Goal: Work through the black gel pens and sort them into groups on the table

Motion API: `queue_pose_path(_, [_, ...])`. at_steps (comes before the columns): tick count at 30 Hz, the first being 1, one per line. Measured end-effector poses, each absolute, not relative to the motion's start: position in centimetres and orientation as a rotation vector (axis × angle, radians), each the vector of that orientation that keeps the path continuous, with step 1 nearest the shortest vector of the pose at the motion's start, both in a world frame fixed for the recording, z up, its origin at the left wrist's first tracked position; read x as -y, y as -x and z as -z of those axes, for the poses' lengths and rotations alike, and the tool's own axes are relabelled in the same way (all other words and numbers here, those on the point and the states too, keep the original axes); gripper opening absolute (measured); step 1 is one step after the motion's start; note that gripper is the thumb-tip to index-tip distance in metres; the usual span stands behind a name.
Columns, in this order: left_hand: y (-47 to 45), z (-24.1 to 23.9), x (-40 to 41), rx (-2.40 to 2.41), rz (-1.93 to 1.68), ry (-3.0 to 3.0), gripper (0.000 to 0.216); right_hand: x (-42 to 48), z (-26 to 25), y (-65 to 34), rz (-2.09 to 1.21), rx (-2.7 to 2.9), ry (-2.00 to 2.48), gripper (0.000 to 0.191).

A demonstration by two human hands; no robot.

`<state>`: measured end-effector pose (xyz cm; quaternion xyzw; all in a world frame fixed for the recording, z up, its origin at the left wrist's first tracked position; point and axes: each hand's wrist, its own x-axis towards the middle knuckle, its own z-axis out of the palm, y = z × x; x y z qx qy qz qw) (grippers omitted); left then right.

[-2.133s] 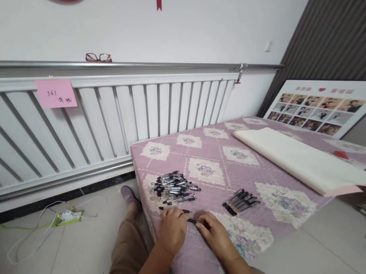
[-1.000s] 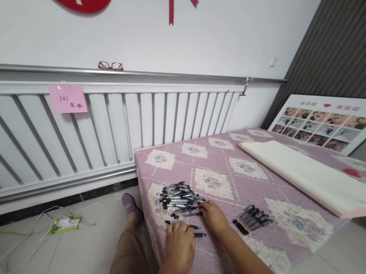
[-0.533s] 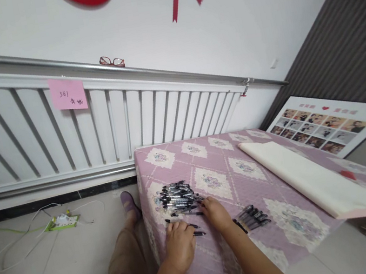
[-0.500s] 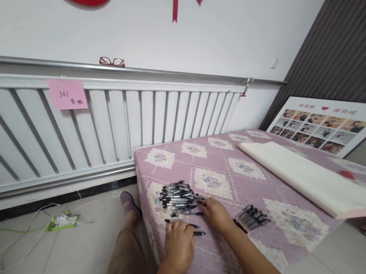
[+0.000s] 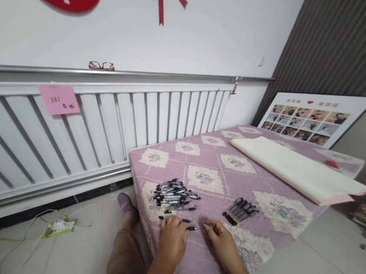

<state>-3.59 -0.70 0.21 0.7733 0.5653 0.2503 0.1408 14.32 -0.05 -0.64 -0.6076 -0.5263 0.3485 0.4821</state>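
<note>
My left hand (image 5: 173,239) is closed over a couple of black pens (image 5: 192,228) at the near left of the table; their tips stick out to the right past its fingers. Just right of those tips, my right hand (image 5: 219,237) has its thumb and fingertips pinched together. Whatever is between them is too small to make out. Beyond my left hand lies a heap of black and clear pens (image 5: 173,193), with one pen (image 5: 185,209) lying crosswise at its near edge. A neat row of several capped pens (image 5: 241,210) sits to the right of my right hand.
A purple patterned cloth (image 5: 189,273) covers the table. A long cream-coloured sheet (image 5: 292,174) lies across its right side, near a framed photo board (image 5: 310,119). Behind is a white radiator (image 5: 150,114). A power strip (image 5: 59,227) with cables is on the floor at left.
My right hand has drawn back from the pen heap toward me and now pinches near the left hand's pen tips. My left hand stays over its pens. The camera view has shifted slightly.
</note>
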Motion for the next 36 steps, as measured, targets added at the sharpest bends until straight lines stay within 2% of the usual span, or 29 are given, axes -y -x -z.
queue_pose_path(5, [3.65, 0.13, 0.68, -1.629, -0.731, -2.256, 0.026, 0.05, 0.32, -14.78, -0.908, 1.341, 1.428, 0.027])
queue_pose_path(18, [3.73, 0.53, 0.57, -1.535, -0.756, -2.291, 0.022, 0.32, 0.0, -14.92, -1.023, 1.525, 1.328, 0.019])
queue_pose_path(36, [3.67, 0.01, 0.68, -1.526, -0.74, -2.263, 0.022, 0.33, 0.22, -14.88, -1.045, 1.559, 1.304, 0.015])
